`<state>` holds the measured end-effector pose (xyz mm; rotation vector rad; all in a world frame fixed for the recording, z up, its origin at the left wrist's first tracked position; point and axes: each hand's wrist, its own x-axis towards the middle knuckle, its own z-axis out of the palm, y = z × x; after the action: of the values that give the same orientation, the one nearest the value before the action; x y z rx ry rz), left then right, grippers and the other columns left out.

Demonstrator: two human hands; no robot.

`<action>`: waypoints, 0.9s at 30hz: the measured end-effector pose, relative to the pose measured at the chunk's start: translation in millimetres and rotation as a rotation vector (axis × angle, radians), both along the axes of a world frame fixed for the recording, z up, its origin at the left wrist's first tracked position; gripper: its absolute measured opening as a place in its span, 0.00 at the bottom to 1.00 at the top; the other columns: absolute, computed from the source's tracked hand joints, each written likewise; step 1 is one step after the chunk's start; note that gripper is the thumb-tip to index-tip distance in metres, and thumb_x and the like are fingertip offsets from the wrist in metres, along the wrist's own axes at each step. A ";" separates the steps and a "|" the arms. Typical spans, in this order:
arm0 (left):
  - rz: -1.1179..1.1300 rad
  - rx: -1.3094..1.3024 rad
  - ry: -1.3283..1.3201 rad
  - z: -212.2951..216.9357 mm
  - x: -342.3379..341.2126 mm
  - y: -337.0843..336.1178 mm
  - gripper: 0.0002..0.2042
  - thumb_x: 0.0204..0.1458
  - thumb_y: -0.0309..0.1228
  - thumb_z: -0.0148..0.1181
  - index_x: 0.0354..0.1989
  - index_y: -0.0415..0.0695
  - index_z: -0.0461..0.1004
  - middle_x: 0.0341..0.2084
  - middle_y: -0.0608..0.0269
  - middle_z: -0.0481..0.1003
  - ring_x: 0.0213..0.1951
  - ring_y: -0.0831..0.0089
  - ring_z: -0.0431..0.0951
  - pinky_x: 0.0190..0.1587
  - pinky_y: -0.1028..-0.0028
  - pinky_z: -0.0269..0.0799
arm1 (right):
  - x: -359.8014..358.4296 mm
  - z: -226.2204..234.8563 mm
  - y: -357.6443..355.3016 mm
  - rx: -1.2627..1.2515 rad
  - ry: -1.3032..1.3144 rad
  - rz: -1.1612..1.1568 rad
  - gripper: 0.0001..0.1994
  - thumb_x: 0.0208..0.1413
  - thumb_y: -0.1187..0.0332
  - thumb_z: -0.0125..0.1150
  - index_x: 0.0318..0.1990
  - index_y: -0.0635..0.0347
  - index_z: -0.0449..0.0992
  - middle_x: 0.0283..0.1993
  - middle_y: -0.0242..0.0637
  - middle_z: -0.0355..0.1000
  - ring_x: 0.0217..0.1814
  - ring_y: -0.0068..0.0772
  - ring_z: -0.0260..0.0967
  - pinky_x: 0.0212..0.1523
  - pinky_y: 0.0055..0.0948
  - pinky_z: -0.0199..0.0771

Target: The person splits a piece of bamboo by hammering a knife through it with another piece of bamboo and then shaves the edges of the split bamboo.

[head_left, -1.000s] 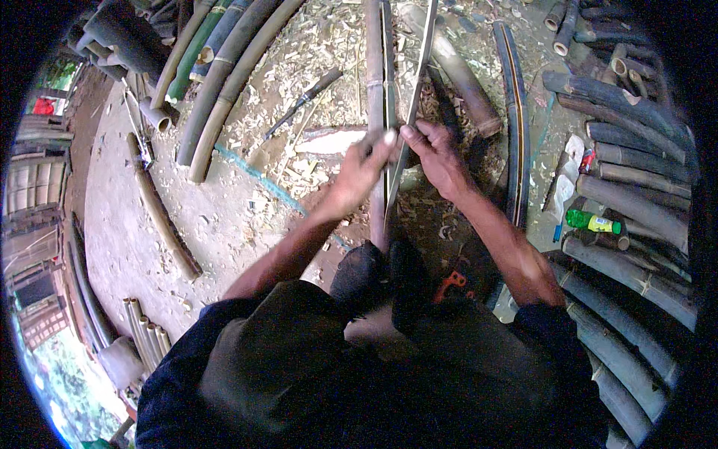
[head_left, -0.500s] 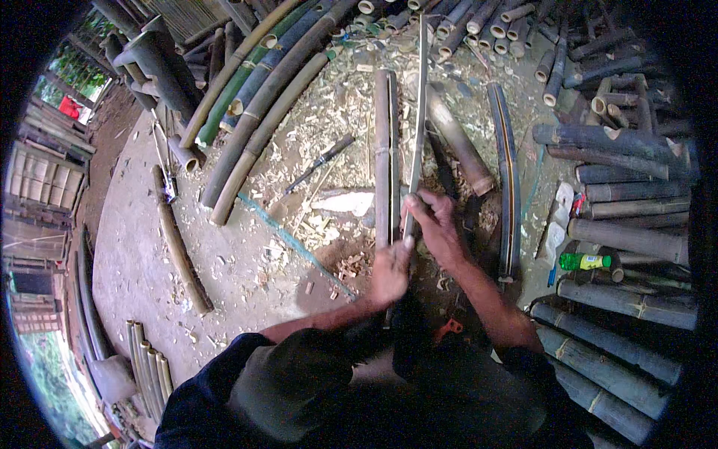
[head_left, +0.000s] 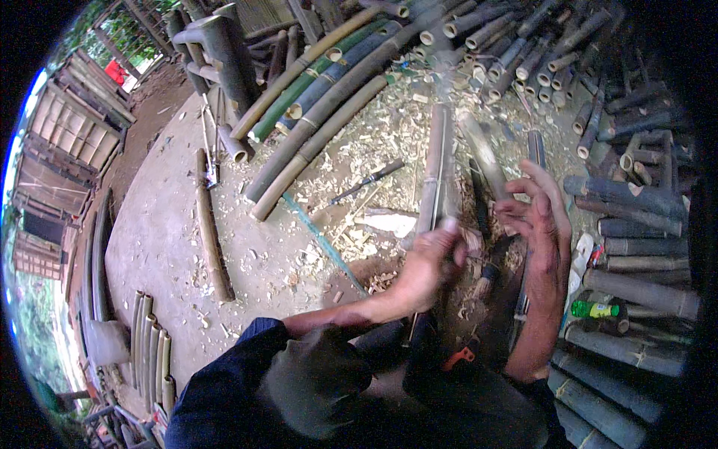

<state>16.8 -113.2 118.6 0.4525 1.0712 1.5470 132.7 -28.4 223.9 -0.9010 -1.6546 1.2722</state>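
Clamping our left hand (head_left: 435, 266) on motion-blurred strip (head_left: 446, 86) near split bamboo pole (head_left: 431, 179). Our right hand (head_left: 540, 213) raised right of pole, fingers apart. Pale shavings (head_left: 338, 161) around pole on floor (head_left: 157, 224); green bottle (head_left: 594, 309) farther right.

a dark navy shirt (head_left: 213, 393) has sleeves (head_left: 542, 404) ending near the elbows; dark grey cloth (head_left: 318, 382) covers the lap, and both hands (head_left: 432, 263) are bare.
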 end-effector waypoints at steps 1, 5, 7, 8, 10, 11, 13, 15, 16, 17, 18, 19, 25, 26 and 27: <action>0.090 -0.025 -0.082 -2.8 -7.1 2.5 0.24 0.66 0.51 0.43 0.26 0.46 0.71 0.14 0.70 0.66 0.15 0.78 0.61 0.17 0.75 0.55 | 12.5 -1.8 7.3 0.120 -0.120 -0.073 0.25 0.68 0.51 0.46 0.61 0.61 0.68 0.47 0.38 0.71 0.49 0.31 0.70 0.52 0.32 0.71; 0.431 -0.140 -0.081 -58.5 -89.1 -35.3 0.18 0.66 0.50 0.44 0.33 0.48 0.68 0.16 0.71 0.62 0.17 0.76 0.60 0.19 0.74 0.56 | 45.0 -85.5 11.7 -0.092 -0.174 -0.034 0.22 0.67 0.52 0.48 0.59 0.57 0.70 0.43 0.35 0.71 0.44 0.27 0.71 0.48 0.29 0.73; 0.547 -0.253 -0.112 -106.4 -176.7 -55.3 0.18 0.65 0.50 0.46 0.33 0.48 0.72 0.16 0.70 0.63 0.16 0.75 0.63 0.18 0.73 0.58 | 59.2 -139.9 4.8 -0.229 -0.209 0.001 0.20 0.66 0.55 0.50 0.58 0.57 0.69 0.40 0.33 0.70 0.38 0.22 0.69 0.40 0.25 0.72; 0.615 -0.332 0.069 -125.5 -241.7 -70.1 0.18 0.65 0.48 0.46 0.33 0.47 0.73 0.18 0.66 0.69 0.20 0.72 0.68 0.22 0.68 0.65 | 61.7 -174.4 -0.1 -0.253 -0.231 0.023 0.20 0.66 0.55 0.51 0.57 0.57 0.69 0.39 0.32 0.70 0.38 0.22 0.68 0.39 0.25 0.71; -0.017 -0.727 1.733 -94.7 -370.9 -85.6 0.20 0.62 0.45 0.51 0.38 0.37 0.76 0.29 0.56 0.79 0.33 0.63 0.77 0.36 0.63 0.72 | 72.7 -235.8 -16.4 -0.304 -0.219 0.055 0.18 0.65 0.56 0.54 0.55 0.58 0.70 0.36 0.31 0.71 0.35 0.23 0.68 0.36 0.27 0.70; 0.281 -0.810 1.609 -84.3 -416.2 -100.2 0.21 0.60 0.44 0.54 0.46 0.35 0.72 0.36 0.48 0.76 0.38 0.58 0.77 0.41 0.62 0.72 | 68.0 -241.0 -24.6 -0.277 -0.487 0.129 0.19 0.64 0.57 0.56 0.55 0.58 0.69 0.39 0.34 0.71 0.36 0.27 0.69 0.38 0.30 0.71; 0.917 -0.720 1.315 -56.0 -495.3 -105.0 0.31 0.56 0.43 0.59 0.62 0.32 0.63 0.50 0.33 0.72 0.50 0.48 0.76 0.53 0.59 0.72 | 61.1 -311.1 -48.9 -0.229 -0.411 0.145 0.24 0.61 0.52 0.58 0.57 0.58 0.69 0.44 0.43 0.73 0.45 0.33 0.71 0.46 0.36 0.72; 1.000 -0.690 1.655 -36.5 -438.2 -57.4 0.34 0.53 0.41 0.63 0.63 0.32 0.62 0.53 0.32 0.69 0.53 0.43 0.73 0.56 0.58 0.69 | 49.0 -303.8 -57.6 -0.459 -0.445 0.142 0.26 0.60 0.51 0.60 0.55 0.64 0.66 0.52 0.42 0.68 0.54 0.40 0.67 0.56 0.40 0.67; 1.027 -0.443 1.653 -34.6 -411.7 -53.2 0.34 0.52 0.40 0.65 0.62 0.32 0.62 0.54 0.32 0.69 0.54 0.43 0.72 0.57 0.57 0.68 | 24.6 -266.4 -63.3 -0.348 -0.516 0.100 0.28 0.57 0.52 0.63 0.55 0.66 0.67 0.48 0.45 0.72 0.49 0.43 0.71 0.52 0.42 0.71; 0.900 -0.536 1.651 -45.1 -403.0 -51.2 0.33 0.51 0.38 0.65 0.62 0.32 0.62 0.54 0.33 0.69 0.55 0.42 0.71 0.58 0.56 0.66 | 12.2 -271.2 -62.0 -0.315 -0.547 0.138 0.28 0.55 0.53 0.65 0.55 0.66 0.68 0.47 0.46 0.74 0.48 0.44 0.73 0.50 0.43 0.73; 0.827 -0.467 1.744 -63.4 -361.4 -40.0 0.30 0.51 0.35 0.66 0.59 0.33 0.64 0.52 0.38 0.71 0.54 0.46 0.73 0.58 0.57 0.65 | 7.3 -279.7 -60.5 -0.287 -0.585 0.166 0.28 0.53 0.54 0.67 0.55 0.66 0.69 0.45 0.48 0.75 0.46 0.45 0.75 0.49 0.43 0.74; 0.690 -0.240 1.649 -69.6 -310.3 -31.6 0.27 0.49 0.30 0.67 0.56 0.34 0.66 0.49 0.43 0.73 0.52 0.52 0.74 0.56 0.60 0.68 | 6.4 -278.8 -60.6 -0.303 -0.564 0.169 0.29 0.53 0.52 0.66 0.54 0.65 0.69 0.45 0.49 0.76 0.46 0.46 0.75 0.49 0.43 0.74; 0.231 -0.172 1.083 -182.0 -128.7 -45.6 0.22 0.48 0.23 0.64 0.53 0.35 0.68 0.41 0.46 0.74 0.43 0.59 0.76 0.49 0.62 0.73 | 32.1 -271.6 -87.3 -0.228 -0.877 0.421 0.29 0.50 0.46 0.67 0.49 0.64 0.75 0.42 0.52 0.77 0.45 0.47 0.76 0.50 0.42 0.74; 0.108 -0.213 0.963 -172.9 -120.3 -44.8 0.22 0.48 0.24 0.64 0.52 0.34 0.68 0.39 0.47 0.75 0.42 0.57 0.77 0.48 0.62 0.73 | 38.8 -276.0 -94.5 -0.232 -0.814 0.379 0.30 0.51 0.45 0.67 0.49 0.64 0.75 0.42 0.53 0.77 0.46 0.48 0.76 0.51 0.42 0.74; 0.125 -0.195 1.033 -175.5 -121.9 -38.3 0.21 0.48 0.25 0.64 0.51 0.34 0.68 0.38 0.46 0.75 0.41 0.55 0.77 0.47 0.62 0.73 | 46.5 -282.5 -99.3 -0.236 -0.753 0.337 0.30 0.51 0.44 0.66 0.49 0.64 0.76 0.43 0.54 0.77 0.48 0.49 0.75 0.52 0.42 0.73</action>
<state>-105.0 -151.6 -56.9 1.1222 2.0366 1.2695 179.2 -127.8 -58.6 -1.4060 -2.3449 1.4754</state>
